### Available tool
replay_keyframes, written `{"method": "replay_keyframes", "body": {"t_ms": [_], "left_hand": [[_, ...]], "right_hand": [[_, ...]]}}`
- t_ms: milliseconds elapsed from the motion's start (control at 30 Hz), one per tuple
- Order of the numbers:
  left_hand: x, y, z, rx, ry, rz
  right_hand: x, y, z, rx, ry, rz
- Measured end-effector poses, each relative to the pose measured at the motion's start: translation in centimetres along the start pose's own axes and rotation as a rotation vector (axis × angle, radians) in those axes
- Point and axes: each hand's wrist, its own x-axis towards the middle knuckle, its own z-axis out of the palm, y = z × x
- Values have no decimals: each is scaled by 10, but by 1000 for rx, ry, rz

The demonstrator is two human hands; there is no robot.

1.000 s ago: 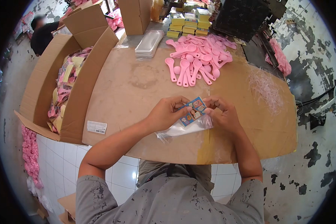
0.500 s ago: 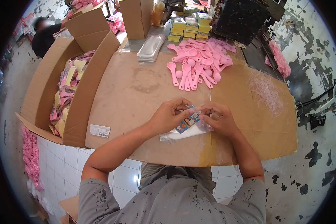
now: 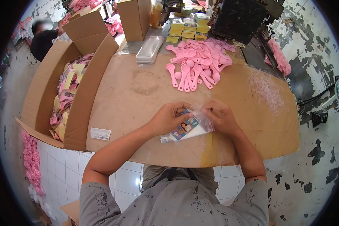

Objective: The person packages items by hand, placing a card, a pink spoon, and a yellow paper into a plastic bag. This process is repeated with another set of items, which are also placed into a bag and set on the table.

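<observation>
My left hand pinches a blue printed card that lies at the mouth of a clear plastic bag; how far the card is inside is hard to tell. With fingers pressed together, my right hand grips the bag's clear edge just right of the card. Beneath both hands the bag rests near the table's front edge, with white showing under the plastic. Beyond them lies a heap of pink spoons.
An open carton of pink and yellow packets stands left. Clear sleeves and stacked cards lie at the back. Plastic strands are on the right. A person is at the far left. A label lies left.
The card has moved down and left, over the bag, with my left hand. My right hand has left the card's corner and now grips the plastic.
</observation>
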Motion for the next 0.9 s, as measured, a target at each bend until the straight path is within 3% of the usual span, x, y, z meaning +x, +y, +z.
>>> {"method": "replay_keyframes", "body": {"t_ms": [133,233,433,633,833,900], "left_hand": [[-1,4,-3,42,36,19],[-4,14,-2,41,40,-21],[-2,6,-4,38,29,16],[-2,3,-2,-11,60,85],[1,6,-3,-174,20,4],[1,5,-4,-185,36,3]], "right_hand": [[14,5,-14,-101,229,45],[26,24,-10,-529,294,-92],[26,27,-8,-760,208,-81],[19,21,-16,-381,342,177],[21,17,-28,-556,654,-231],[18,11,-36,-584,724,-264]]}}
